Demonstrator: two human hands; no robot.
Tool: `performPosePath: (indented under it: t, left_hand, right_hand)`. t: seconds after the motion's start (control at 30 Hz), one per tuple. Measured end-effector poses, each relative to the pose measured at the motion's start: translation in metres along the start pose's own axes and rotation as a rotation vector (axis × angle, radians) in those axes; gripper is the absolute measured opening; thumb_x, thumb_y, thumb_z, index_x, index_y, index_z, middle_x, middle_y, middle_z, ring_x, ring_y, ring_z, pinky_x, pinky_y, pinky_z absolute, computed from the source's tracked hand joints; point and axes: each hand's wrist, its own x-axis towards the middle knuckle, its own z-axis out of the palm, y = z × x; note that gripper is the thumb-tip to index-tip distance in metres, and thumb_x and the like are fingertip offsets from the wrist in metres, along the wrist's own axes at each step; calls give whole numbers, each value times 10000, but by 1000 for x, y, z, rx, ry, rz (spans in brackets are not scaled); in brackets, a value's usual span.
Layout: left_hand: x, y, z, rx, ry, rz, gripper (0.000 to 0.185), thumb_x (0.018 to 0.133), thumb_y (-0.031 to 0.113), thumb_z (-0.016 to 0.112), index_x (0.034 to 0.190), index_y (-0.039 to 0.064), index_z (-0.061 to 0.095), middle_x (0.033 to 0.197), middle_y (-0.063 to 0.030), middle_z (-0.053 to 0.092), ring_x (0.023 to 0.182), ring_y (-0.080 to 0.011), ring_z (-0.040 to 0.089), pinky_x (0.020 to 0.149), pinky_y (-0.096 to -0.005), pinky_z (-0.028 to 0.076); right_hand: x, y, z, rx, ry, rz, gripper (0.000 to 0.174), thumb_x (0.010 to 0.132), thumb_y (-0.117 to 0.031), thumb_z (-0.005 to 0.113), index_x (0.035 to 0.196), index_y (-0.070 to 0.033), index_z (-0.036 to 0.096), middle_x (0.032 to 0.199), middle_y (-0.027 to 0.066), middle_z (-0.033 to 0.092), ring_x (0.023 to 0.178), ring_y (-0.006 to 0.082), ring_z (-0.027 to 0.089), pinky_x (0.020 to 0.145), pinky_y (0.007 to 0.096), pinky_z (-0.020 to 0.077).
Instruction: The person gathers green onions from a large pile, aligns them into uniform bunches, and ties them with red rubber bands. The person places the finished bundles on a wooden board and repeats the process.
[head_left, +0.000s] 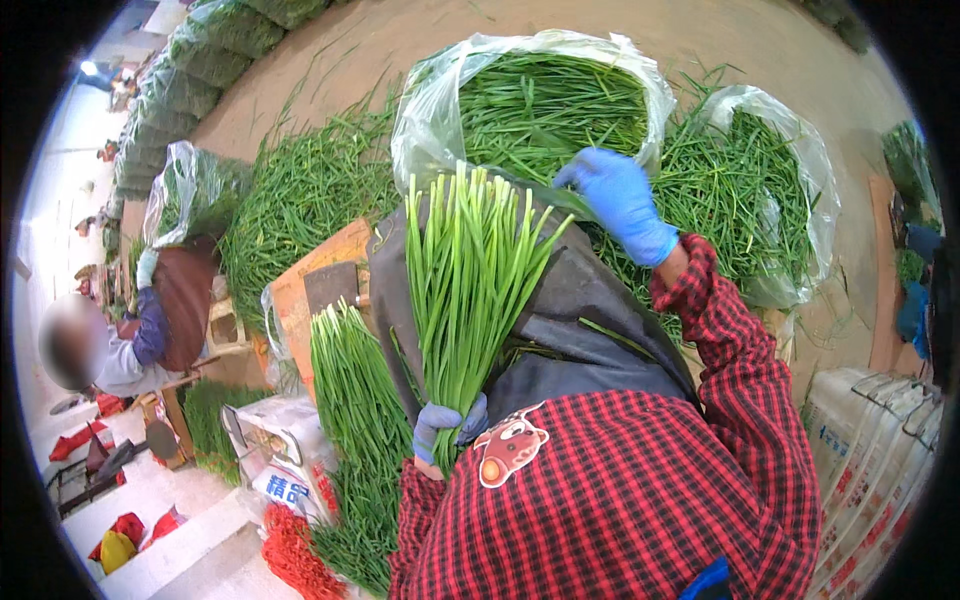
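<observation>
My left hand (444, 426), in a blue-grey glove, grips the lower, leafy end of a large bunch of green garlic chives (472, 300); its pale cut ends fan out away from me over a dark apron (600, 322). My right hand (611, 196), in a blue glove, is at the near rim of a clear plastic bag (431, 112) full of chives; its fingertips are blurred, and whether they hold a stalk cannot be told. More chives (360, 375) lie in a stack left of my lap, pale ends aligned.
Loose chives (300, 195) heap at the left, and a second open bag (817, 180) stands at the right. Red ties (296, 555) lie lower left. Stacked white crates (862, 480) stand lower right. A co-worker (139, 337) sits at the far left near another bag (180, 195).
</observation>
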Motion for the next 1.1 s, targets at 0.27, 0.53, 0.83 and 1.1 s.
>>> performPosePath:
  t: [0.27, 0.53, 0.83, 1.1]
  left_hand:
    - [-2, 6, 5, 25, 54, -17, 695, 702, 212, 737, 1319, -28, 527, 714, -122, 568, 494, -150, 472, 475, -267, 368]
    - [-26, 17, 38, 275, 337, 15, 660, 821, 138, 715, 1410, -46, 481, 1120, -140, 681, 929, -194, 662, 846, -304, 543]
    - [-55, 59, 71, 1411, 1053, 687, 436, 957, 149, 646, 1344, -41, 584, 1202, -140, 681, 1079, -184, 629, 973, -329, 487]
    - [46, 118, 104, 1913, 805, 930, 428, 962, 184, 633, 1338, -19, 608, 1248, -191, 666, 1168, -260, 621, 1030, -352, 458]
  right_hand:
    - [-22, -64, -40, 5, 389, -383, 480, 871, -279, 721, 1282, -55, 616, 1257, 145, 650, 1174, 342, 607, 983, 440, 479]
    - [-11, -147, 45, -85, -120, -670, 592, 865, -556, 626, 1243, -101, 647, 1179, 80, 639, 1219, 270, 534, 1091, 435, 358]
    - [-13, -154, 62, -156, -111, -642, 505, 848, -556, 647, 1028, -84, 670, 981, 66, 604, 1027, 270, 549, 938, 425, 417]
    - [-31, -141, -36, 234, 75, -478, 315, 892, -265, 689, 1163, -105, 675, 1119, 84, 696, 1032, 304, 652, 911, 435, 486]
